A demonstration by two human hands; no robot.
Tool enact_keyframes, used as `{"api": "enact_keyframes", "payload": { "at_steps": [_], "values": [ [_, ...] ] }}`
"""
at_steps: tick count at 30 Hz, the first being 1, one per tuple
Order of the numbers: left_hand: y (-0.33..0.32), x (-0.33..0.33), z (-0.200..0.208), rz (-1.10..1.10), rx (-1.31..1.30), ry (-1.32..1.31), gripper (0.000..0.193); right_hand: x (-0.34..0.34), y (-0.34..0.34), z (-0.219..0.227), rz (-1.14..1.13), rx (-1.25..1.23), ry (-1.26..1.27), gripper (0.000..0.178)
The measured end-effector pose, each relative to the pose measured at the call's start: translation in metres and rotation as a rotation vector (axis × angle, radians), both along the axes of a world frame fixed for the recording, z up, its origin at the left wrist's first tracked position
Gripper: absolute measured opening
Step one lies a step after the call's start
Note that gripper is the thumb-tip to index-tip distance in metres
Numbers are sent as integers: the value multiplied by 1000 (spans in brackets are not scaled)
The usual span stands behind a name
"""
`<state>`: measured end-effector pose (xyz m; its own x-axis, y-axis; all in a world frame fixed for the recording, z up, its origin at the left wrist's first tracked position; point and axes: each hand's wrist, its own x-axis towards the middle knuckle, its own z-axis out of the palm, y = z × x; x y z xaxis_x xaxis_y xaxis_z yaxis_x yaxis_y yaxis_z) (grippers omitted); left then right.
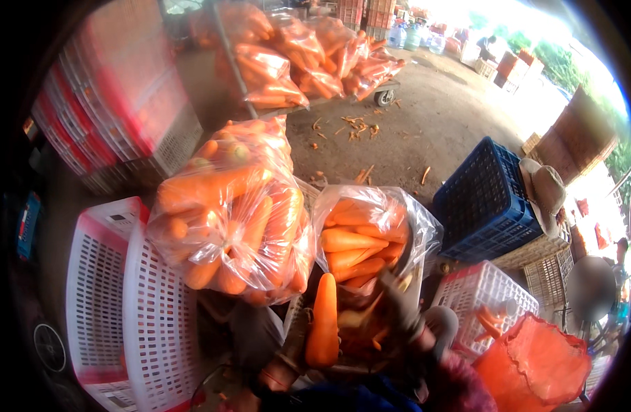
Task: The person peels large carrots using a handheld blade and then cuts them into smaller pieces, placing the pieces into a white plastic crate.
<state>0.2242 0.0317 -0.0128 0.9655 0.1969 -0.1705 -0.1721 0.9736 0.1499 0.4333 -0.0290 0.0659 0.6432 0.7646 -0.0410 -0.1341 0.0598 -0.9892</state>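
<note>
Bagging seems in hand: the left hand [300,335] has its grip closed round a carrot [323,323], just near of the open bag [425,226]. The right hand's [403,305] blurred grip I cannot tell. Next probably calls for laying the carrot in.

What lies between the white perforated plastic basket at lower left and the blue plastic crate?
In the head view: a bulging transparent carrot bag and an open transparent carrot bag.

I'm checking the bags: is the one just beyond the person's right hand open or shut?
Open: the clear bag has a loose, flared rim, with carrots exposed in its mouth.
</note>
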Motion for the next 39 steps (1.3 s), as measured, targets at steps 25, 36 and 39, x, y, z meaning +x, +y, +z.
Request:
{"api": "enact_keyframes", "payload": {
  "at_steps": [25, 36, 39],
  "values": [
    [-15, 7, 8, 25, -26, 243, 42, 43, 34, -31, -118, -118, 238, 24],
    [3, 27, 0, 100, -64, 198, 43, -32, -9, -9, 232, -106, 314, 23],
    [-8, 10, 8, -53, -116, 195, 39, 13, 25, -21, 48, -67, 190, 16]
  ]
}}
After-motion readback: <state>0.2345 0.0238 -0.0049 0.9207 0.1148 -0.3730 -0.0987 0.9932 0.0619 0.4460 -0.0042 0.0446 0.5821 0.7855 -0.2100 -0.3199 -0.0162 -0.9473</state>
